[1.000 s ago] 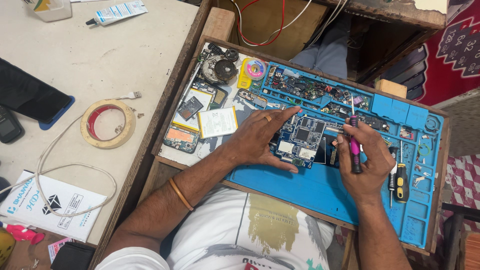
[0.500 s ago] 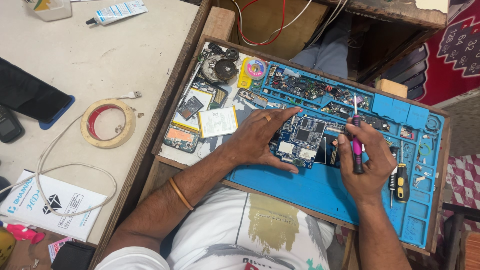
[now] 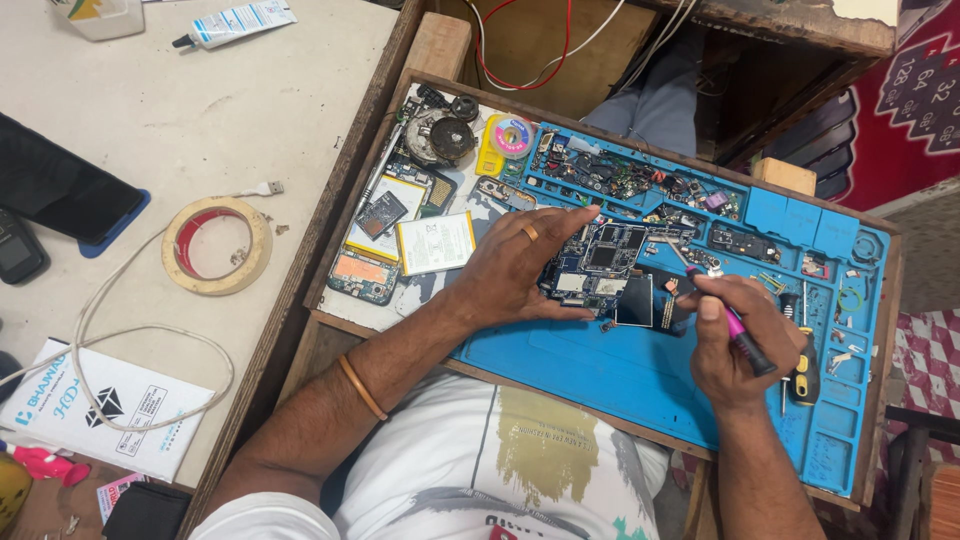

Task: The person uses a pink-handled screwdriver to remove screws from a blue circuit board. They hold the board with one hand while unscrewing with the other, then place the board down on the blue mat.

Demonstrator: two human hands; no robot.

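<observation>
A phone circuit board (image 3: pixel 600 265) lies on a blue repair mat (image 3: pixel 640 375). My left hand (image 3: pixel 515 265), with a ring on one finger, presses flat on the board's left side and holds it still. My right hand (image 3: pixel 735 345) grips a pink-handled screwdriver (image 3: pixel 725 315), tilted so its metal tip reaches the board's upper right corner. The mat's upper compartments hold several small screws and parts (image 3: pixel 620 180).
Left of the mat in the wooden tray (image 3: pixel 420 75) lie a battery (image 3: pixel 435 243), small boards and a round part (image 3: pixel 445 138). A yellow-handled screwdriver (image 3: pixel 803 370) rests at the mat's right. The table holds a tape roll (image 3: pixel 215 245), white cable (image 3: pixel 120 335), booklet, glue tube and dark phone.
My right hand has lowered and tilted the pink screwdriver from nearly upright to slanted, its tip now over the board's upper right. My left hand stays on the board.
</observation>
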